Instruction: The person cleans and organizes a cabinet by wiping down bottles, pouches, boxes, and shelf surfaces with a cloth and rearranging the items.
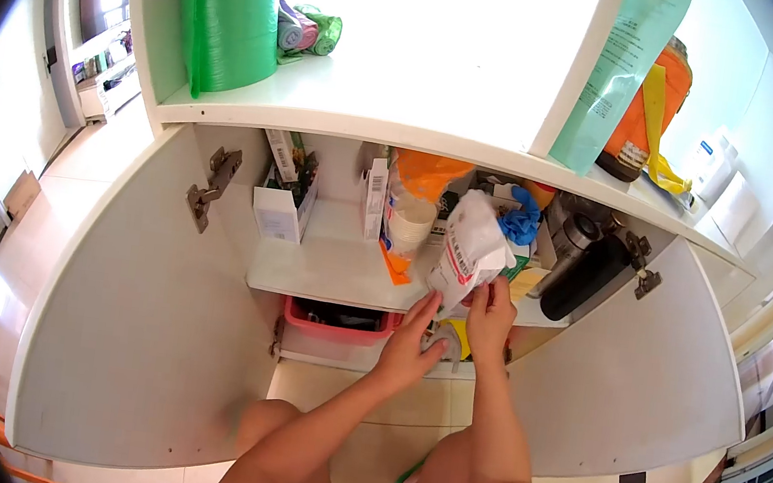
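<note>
A white printed plastic packet with red lettering leans at the front of the cabinet's middle shelf. My right hand pinches its lower right edge, fingers closed on it. The stretched fingers of my left hand reach the packet's lower left edge, with the thumb held apart from them. Left of the packet is a stack of paper cups in orange-printed wrapping. Crumpled blue gloves lie to its right, near a black bottle and a steel flask.
Two cabinet doors stand open, the left door and the right door. A white box sits at the shelf's left. Below is a pink basket. Above stand a green film roll and an orange bag.
</note>
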`<state>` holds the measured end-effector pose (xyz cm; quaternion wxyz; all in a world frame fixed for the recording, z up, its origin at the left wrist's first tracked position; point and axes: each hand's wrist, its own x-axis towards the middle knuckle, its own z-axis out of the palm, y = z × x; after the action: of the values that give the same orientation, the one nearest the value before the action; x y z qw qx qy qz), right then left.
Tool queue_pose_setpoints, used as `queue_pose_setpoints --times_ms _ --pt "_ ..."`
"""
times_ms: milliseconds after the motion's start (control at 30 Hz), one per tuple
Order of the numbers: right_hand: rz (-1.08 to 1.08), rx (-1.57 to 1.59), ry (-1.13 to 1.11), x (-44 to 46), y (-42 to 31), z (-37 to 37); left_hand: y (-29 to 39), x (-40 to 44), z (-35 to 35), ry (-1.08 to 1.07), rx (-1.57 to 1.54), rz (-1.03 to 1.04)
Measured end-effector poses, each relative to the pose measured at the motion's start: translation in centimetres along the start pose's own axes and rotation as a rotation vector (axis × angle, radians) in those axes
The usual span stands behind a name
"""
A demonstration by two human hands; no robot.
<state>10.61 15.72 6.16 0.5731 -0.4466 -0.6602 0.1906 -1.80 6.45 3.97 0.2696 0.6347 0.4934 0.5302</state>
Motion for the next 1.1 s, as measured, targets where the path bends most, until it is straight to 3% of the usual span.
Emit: queue_pose_setpoints --times_ms 233,400,533,633,800,900,1100 --pt "0.155 0.218 -0.008 -1.5 0.1 0.2 -2.0 2.1 1.0 0.045 0.017 0.064" --pt "0.203 0.206 -0.06 -2.1 1.4 0.9 -3.4 3.2 0.7 -0.036 -0.123 -0.065" --pt "0.16 0.118 -0.051 -2.7 0.3 0.6 -3.7 2.8 0.8 0.003 -0.137 -0.019" --pt "0.066 0.08 0.1 -3.2 0.2 0.1 -3.0 1.8 0.2 0.081 -0.072 -0.06" --pt "-0.117 0.216 0.028 -4.5 -1.9 0.5 -1.6 0.6 -2.7 0.348 -0.171 -0.311" --pt "-0.262 0.224 -0.119 -4.6 -3.8 2.4 -2.1 0.2 -4.7 0.532 -0.295 -0.291" --pt "-0.238 0.276 -0.344 -1.9 -8.0 9.7 -1.2 -0.1 -9.6 0.856 -0.429 -0.287"
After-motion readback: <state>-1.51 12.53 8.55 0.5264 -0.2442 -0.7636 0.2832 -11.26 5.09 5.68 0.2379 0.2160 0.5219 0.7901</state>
